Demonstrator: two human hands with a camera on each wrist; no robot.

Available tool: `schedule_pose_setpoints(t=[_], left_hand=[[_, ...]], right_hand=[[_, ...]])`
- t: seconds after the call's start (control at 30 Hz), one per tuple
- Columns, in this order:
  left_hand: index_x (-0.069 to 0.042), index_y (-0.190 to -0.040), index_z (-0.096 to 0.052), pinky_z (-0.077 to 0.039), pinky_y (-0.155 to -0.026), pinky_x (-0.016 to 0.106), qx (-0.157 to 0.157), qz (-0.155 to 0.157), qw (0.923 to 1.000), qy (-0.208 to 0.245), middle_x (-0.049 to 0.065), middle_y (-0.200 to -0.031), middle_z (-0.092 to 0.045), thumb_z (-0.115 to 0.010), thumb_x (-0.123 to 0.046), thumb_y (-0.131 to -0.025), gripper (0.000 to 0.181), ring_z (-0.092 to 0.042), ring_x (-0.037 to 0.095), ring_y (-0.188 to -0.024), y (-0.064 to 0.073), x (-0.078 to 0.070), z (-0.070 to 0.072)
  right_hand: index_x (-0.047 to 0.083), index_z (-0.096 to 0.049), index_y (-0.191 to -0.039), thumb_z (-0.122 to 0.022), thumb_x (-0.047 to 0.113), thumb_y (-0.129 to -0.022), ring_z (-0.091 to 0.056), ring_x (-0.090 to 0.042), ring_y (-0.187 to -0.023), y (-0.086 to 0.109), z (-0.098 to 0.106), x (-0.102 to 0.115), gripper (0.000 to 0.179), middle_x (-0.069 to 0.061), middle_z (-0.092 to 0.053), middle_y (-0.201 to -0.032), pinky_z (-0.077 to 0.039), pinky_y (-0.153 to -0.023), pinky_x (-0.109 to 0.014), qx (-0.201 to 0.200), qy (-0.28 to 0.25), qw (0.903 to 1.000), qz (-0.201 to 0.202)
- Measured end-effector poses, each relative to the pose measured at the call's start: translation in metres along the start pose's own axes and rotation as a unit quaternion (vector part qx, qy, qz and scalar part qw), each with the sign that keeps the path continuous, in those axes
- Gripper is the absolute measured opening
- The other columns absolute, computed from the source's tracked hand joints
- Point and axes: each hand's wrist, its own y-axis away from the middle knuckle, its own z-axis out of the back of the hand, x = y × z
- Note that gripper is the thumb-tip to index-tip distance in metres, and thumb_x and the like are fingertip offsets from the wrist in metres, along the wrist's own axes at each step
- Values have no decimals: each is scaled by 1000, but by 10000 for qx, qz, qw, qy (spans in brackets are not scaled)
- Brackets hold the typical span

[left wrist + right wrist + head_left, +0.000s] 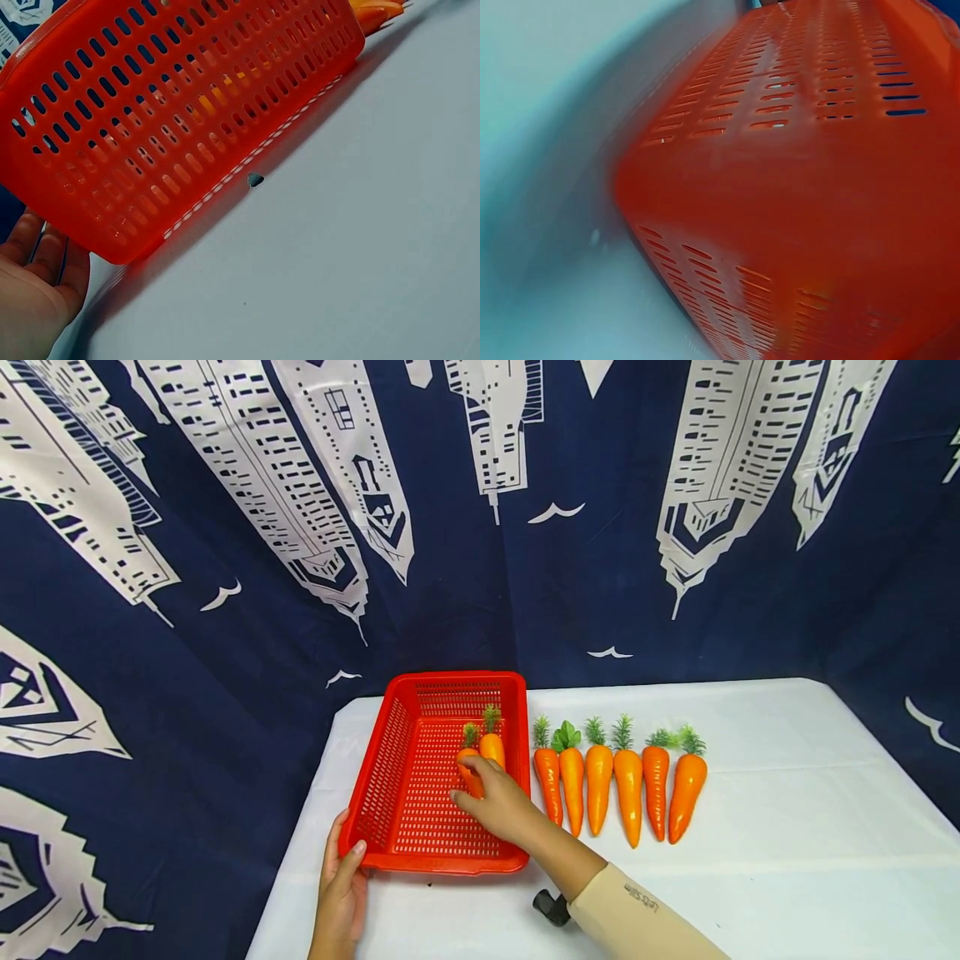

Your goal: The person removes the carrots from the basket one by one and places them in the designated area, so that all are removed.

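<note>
A red perforated plastic basket (373,768) stands on the table's left part. My left hand (343,881) grips its near left corner, thumb on the rim; fingers (49,251) lie against the outer wall in the left wrist view. Inside are two orange toy carrots with green tops: one carrot (492,745) farther back, the other carrot (471,781) partly under my right hand (495,797). That hand reaches over the basket's right rim, thumb and index finger spread apart over the nearer carrot. The right wrist view shows only the basket's outside (795,180), not the hand.
Several more carrots (598,785) lie in a row right of the basket, tops pointing away. White cloth covers the table (787,810). A dark blue curtain (465,593) with white buildings hangs behind. A black device (551,907) shows by my right wrist, and a small dark speck (255,180) lies before the basket.
</note>
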Motion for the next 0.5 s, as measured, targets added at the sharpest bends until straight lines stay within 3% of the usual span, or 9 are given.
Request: schedule_pose_setpoints(t=[0.5], left_hand=[[-22, -159, -26, -47, -105, 20, -17, -16, 10000, -16, 1, -159, -33, -47, -8, -105, 59, -52, 10, -133, -1, 1, 1]], right_hand=[[8, -44, -150, -67, 34, -95, -47, -41, -139, -19, -12, -1, 65, -19, -36, -157, -42, -110, -60, 95, 4, 9995, -303]])
